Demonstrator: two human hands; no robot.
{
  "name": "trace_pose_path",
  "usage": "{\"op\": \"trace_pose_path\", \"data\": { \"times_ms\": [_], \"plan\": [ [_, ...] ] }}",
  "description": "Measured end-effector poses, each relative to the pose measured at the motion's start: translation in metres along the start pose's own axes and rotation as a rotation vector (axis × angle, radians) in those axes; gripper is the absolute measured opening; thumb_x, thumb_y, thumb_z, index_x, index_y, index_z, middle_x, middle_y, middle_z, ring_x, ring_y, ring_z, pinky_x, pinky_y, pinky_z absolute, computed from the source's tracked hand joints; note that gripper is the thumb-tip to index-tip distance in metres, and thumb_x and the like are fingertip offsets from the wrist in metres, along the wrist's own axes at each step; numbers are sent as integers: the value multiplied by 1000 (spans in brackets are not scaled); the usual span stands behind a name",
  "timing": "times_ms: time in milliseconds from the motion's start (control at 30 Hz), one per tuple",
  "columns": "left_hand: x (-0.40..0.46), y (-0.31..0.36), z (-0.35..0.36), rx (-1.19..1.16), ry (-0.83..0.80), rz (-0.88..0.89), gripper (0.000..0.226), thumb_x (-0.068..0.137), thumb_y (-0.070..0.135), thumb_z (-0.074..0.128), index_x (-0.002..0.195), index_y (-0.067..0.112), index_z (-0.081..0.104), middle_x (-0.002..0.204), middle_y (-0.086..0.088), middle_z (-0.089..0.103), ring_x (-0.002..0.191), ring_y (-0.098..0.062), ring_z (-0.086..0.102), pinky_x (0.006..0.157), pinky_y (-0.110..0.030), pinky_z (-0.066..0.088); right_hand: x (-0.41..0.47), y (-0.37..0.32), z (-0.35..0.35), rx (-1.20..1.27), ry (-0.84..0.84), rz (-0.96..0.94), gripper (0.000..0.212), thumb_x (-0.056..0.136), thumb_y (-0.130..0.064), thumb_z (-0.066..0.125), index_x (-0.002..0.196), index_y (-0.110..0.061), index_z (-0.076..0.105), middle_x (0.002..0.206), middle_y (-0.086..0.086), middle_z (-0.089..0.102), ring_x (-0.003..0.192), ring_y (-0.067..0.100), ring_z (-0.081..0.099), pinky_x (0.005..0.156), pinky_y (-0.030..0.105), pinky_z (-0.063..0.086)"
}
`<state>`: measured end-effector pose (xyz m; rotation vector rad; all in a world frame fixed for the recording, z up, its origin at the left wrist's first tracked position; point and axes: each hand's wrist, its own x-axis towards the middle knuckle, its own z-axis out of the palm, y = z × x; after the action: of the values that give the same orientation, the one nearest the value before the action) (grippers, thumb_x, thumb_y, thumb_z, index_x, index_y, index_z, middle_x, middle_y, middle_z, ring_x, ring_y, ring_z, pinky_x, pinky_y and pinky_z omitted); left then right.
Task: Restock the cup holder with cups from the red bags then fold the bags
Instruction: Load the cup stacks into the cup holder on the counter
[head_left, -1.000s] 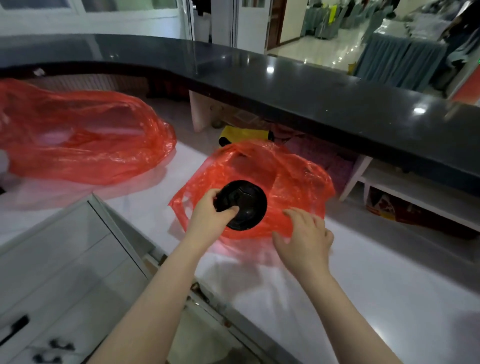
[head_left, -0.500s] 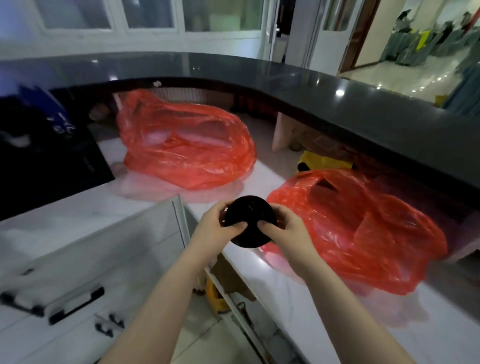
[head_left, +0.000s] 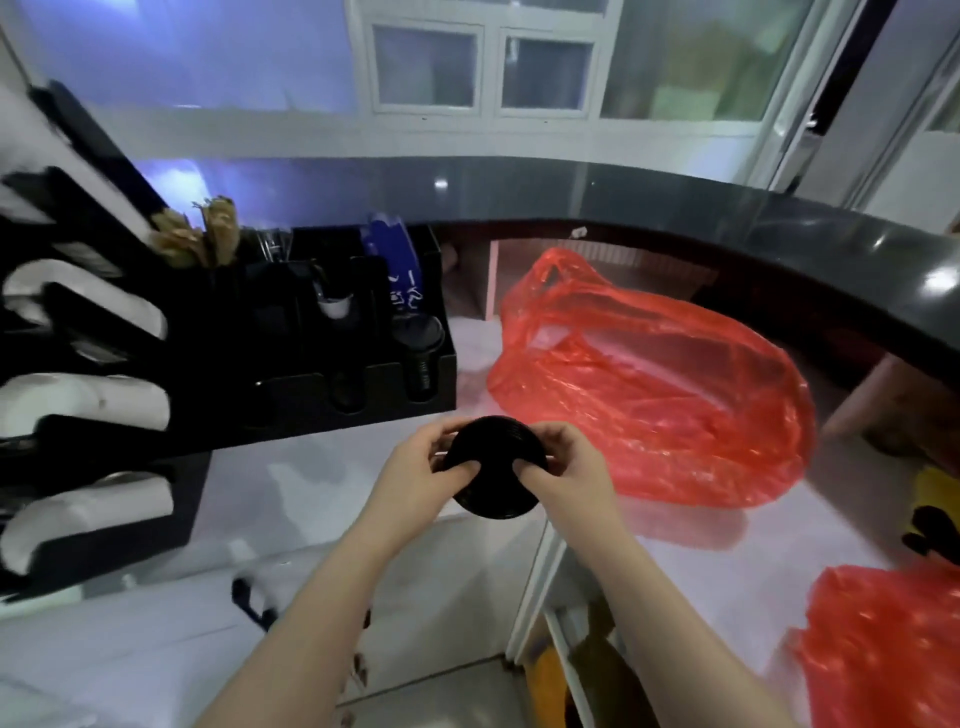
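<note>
Both hands grip a black round stack of lids or cups (head_left: 493, 483) in front of me, over the white counter's edge. My left hand (head_left: 415, 467) holds its left side, my right hand (head_left: 563, 462) its right side. A black cup holder (head_left: 218, 384) stands at the left, with white cup stacks (head_left: 88, 400) lying in its slots and a black stack (head_left: 418, 338) in its right compartment. One red plastic bag (head_left: 649, 384) lies crumpled on the counter to the right. A second red bag (head_left: 883, 644) shows at the lower right corner.
A dark curved upper counter (head_left: 779, 228) runs behind the bags. The holder's small compartments hold straws, packets and a blue wrapper (head_left: 397, 270). White drawers (head_left: 208, 623) sit below the counter, and a yellow item (head_left: 935, 509) lies at the right edge.
My view has swung left, bringing the cup holder into sight. Both hands carried the black stack left, away from the nearer red bag, which is now at the lower right.
</note>
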<state>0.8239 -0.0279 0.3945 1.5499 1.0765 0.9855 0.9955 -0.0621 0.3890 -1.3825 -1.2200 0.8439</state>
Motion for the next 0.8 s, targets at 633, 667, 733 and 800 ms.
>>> {"op": "trace_pose_path", "data": {
  "times_ms": [633,667,733,800],
  "plan": [
    [129,-45,-104,269,561,-122,33,89,9,62,115,31,60,111,17,62,105,9,54,84,-6,37,233,-13,113,-422,139,-634,36,63,3,72,97,-4,61,98,11,63,92,26,56,80,24,35],
    [130,-47,-106,276,573,-125,33,89,10,62,114,32,59,111,17,63,105,9,54,84,-6,38,236,-11,117,-443,133,-670,35,62,5,73,95,-1,61,97,15,65,91,32,59,82,27,35],
    [128,-53,-109,290,601,-127,34,90,11,62,111,37,58,110,20,62,108,7,55,87,-9,38,238,-6,123,-454,140,-731,34,61,8,75,93,3,63,97,17,66,91,36,61,85,30,37],
    [124,-60,-114,292,643,-125,35,90,11,62,109,39,58,110,22,62,110,4,55,88,-10,38,237,-2,127,-413,147,-815,36,60,9,77,94,4,64,100,18,66,99,29,56,89,34,41]
  ]
}}
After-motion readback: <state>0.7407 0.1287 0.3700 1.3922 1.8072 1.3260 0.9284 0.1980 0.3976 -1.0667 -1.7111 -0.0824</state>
